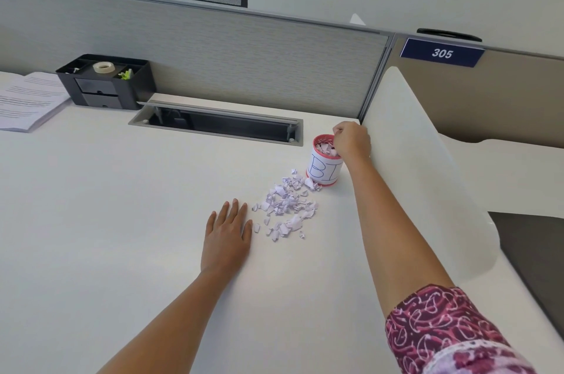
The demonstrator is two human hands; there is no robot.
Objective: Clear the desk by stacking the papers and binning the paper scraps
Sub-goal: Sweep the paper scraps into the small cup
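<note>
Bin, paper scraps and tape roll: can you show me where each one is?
bin [323,170], head view, on its white paper label.
paper scraps [285,206], head view, middle of the loose pile.
tape roll [104,71], head view, front side of the ring.

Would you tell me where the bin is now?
In the head view, the bin stands right of centre, beneath the right hand, just behind the paper scraps.

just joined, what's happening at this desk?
A person is clearing paper scraps into a small red cup used as a bin. The right hand is over its rim, fingers curled; whether it holds scraps isn't visible. The left hand lies flat on the desk beside the loose pile. Papers sit stacked at far left.
</note>
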